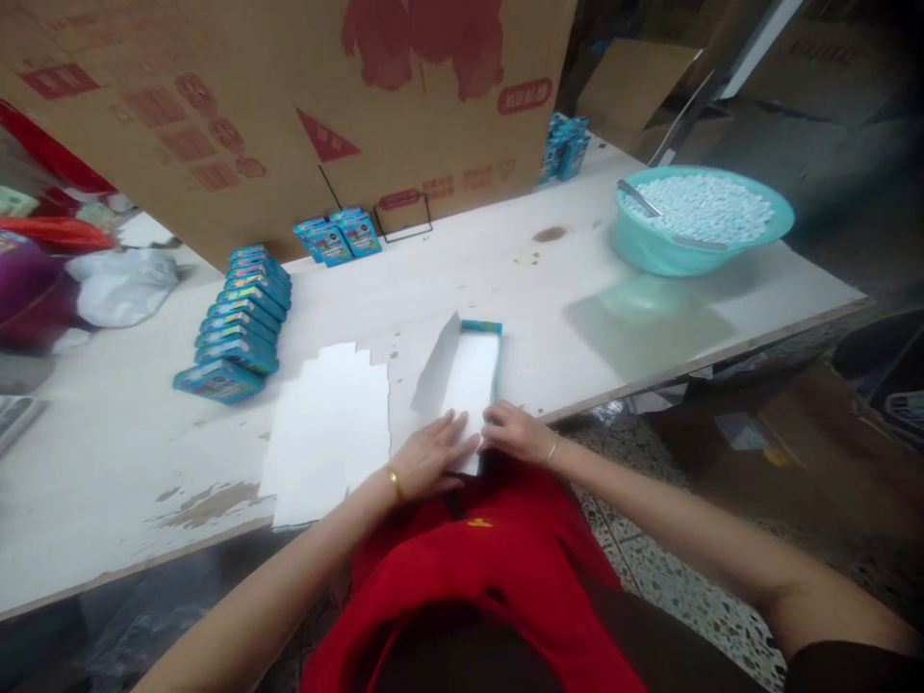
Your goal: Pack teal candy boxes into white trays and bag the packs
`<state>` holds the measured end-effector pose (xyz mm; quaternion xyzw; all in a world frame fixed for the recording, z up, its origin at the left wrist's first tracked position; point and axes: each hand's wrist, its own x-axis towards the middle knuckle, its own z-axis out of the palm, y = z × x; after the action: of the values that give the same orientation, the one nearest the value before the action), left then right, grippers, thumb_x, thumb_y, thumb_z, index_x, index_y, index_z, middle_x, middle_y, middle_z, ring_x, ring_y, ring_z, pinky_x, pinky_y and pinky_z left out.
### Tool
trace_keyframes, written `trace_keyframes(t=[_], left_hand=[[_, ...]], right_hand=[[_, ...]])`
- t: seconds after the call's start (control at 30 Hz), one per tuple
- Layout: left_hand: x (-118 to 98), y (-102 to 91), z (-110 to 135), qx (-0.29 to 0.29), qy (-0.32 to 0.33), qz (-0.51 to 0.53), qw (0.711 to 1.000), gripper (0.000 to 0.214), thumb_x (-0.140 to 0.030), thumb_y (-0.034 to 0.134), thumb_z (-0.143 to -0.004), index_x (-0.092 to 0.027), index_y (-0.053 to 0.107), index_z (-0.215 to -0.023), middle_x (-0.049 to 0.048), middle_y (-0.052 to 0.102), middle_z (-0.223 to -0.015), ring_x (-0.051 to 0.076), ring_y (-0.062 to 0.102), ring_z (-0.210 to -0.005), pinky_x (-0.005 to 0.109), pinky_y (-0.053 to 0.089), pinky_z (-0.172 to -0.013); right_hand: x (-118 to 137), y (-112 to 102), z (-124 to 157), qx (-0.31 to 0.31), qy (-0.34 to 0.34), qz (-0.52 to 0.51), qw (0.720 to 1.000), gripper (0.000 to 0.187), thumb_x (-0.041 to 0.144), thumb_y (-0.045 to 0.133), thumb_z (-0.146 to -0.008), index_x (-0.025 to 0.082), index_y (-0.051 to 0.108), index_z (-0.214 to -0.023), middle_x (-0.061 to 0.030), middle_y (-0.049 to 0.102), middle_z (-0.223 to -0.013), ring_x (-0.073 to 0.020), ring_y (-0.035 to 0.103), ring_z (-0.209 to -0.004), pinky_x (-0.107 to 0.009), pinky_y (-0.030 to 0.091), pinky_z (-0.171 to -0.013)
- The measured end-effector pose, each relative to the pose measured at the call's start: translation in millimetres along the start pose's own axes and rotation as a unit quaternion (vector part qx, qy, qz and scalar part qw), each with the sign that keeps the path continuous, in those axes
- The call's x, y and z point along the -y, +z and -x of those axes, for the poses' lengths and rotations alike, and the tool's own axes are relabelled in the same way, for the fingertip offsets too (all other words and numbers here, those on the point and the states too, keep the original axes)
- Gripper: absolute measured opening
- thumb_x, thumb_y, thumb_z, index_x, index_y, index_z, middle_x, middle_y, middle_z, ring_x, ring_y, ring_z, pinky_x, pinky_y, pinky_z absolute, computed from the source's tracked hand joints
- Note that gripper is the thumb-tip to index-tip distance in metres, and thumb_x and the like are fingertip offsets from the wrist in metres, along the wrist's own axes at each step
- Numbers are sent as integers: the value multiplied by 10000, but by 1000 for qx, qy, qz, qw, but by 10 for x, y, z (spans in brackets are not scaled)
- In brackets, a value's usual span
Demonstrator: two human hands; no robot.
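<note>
A partly folded cardboard box (473, 371), white inside with blue outer edges, lies at the table's front edge. Its left flap stands up at a slant and the far end wall is raised. My left hand (433, 452) rests on its near left part with the fingers stretched out. At the near right corner, my right hand (516, 430) pinches the box's edge between curled fingers. Left of the box lies a stack of flat white cardboard blanks (328, 433).
A row of small blue packets (242, 318) stands at left, with more blue packets (339, 238) by the big carton (289, 115). On the right, a turquoise basin (650, 245) holds white pieces and a metal scoop (639, 197). The table edge (613, 395) runs close by.
</note>
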<state>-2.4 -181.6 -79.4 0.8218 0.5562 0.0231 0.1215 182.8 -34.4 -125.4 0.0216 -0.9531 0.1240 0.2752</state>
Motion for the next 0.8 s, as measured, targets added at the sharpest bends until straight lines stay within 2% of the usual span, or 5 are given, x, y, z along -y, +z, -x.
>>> trace_keyframes(t=[0.23, 0.47, 0.63, 0.7, 0.8], left_hand=[[56, 60, 29, -40, 29, -27, 998, 542, -379, 535, -847, -210, 403, -1345, 153, 343, -1459, 323, 289, -1358, 450, 365, -1058], [99, 121, 73, -57, 56, -31, 996, 525, -424, 443, -899, -239, 364, -1384, 116, 305, -1488, 309, 230, -1383, 450, 320, -1090], [57, 176, 79, -54, 56, -20, 997, 500, -317, 448, -896, -252, 362, -1384, 94, 284, -1501, 301, 187, -1398, 465, 279, -1108], [25, 131, 86, -45, 50, -15, 998, 546, -289, 492, -856, -209, 365, -1381, 117, 279, -1500, 310, 177, -1399, 468, 268, -1111], [19, -96, 115, -15, 57, -8, 998, 707, -297, 594, -755, -143, 331, -1393, 157, 337, -1465, 316, 198, -1392, 503, 194, -1131]], right_hand=[[-6, 53, 34, -15, 22, -63, 998, 244, 349, 466, -924, 177, 554, -776, -71, 511, -862, -170, 429, -783, -290, 415, -691], [0, 62, 77, -20, 60, -144, 988, 173, 285, 448, -933, 186, 551, -836, -72, 528, -884, -175, 462, -823, -312, 435, -740], [53, 65, 15, -45, 103, -144, 983, 189, 276, 416, -947, 185, 541, -838, -54, 529, -803, -176, 473, -791, -308, 435, -725], [71, 67, -25, -45, 101, -118, 987, 198, 281, 418, -948, 182, 532, -820, -49, 527, -765, -177, 459, -758, -307, 424, -708], [76, 62, -71, -31, 80, -72, 994, 202, 282, 408, -953, 172, 546, -854, -45, 526, -739, -175, 441, -719, -299, 410, -682]])
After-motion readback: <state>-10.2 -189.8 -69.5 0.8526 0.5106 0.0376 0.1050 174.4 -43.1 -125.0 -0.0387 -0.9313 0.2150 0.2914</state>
